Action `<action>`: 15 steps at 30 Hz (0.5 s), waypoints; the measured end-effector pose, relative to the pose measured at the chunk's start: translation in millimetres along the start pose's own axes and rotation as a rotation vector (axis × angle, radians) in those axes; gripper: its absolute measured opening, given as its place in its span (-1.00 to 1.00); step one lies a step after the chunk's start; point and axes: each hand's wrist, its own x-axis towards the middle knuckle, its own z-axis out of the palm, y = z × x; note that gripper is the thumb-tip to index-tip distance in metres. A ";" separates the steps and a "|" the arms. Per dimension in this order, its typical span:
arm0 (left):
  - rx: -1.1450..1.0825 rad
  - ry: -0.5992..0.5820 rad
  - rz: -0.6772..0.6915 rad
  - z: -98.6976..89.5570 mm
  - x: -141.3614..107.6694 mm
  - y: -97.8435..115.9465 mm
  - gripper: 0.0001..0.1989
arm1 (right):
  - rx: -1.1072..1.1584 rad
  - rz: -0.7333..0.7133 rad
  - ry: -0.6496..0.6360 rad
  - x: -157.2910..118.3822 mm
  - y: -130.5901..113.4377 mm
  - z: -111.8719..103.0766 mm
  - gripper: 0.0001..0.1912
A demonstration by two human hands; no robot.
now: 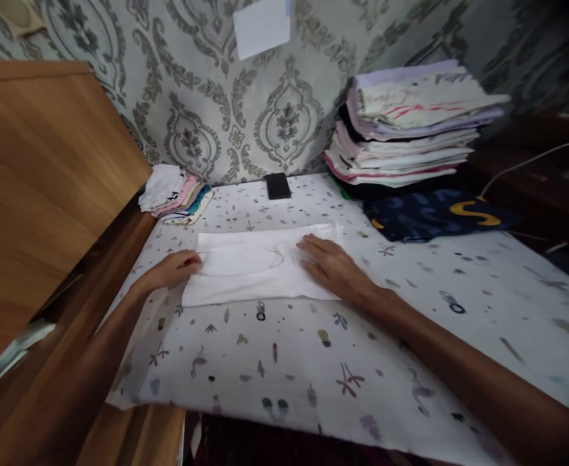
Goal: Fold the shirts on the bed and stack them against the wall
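Observation:
A white garment [245, 272], folded into a long rectangle, lies flat on the patterned cloth [265, 362], with a curved neckline or seam showing on it. At its left end my left hand [180, 266] has its fingers curled together at the garment's edge; what they pinch, if anything, is too small to make out. My right hand [330, 265] lies with fingers spread on the garment's right part, palm down.
A tall stack of folded clothes [405, 129] stands at the back right, beside a dark blue folded cloth [439, 213]. A small clothes pile [177, 194] is at the back left, near a wooden panel [46, 175]. A black phone-like object [278, 186] lies by the wall.

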 end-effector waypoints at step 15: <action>0.082 0.186 0.020 23.3 -8.4 -13.6 -0.79 | -0.007 -0.242 -0.182 5.9 -68.8 33.4 -0.57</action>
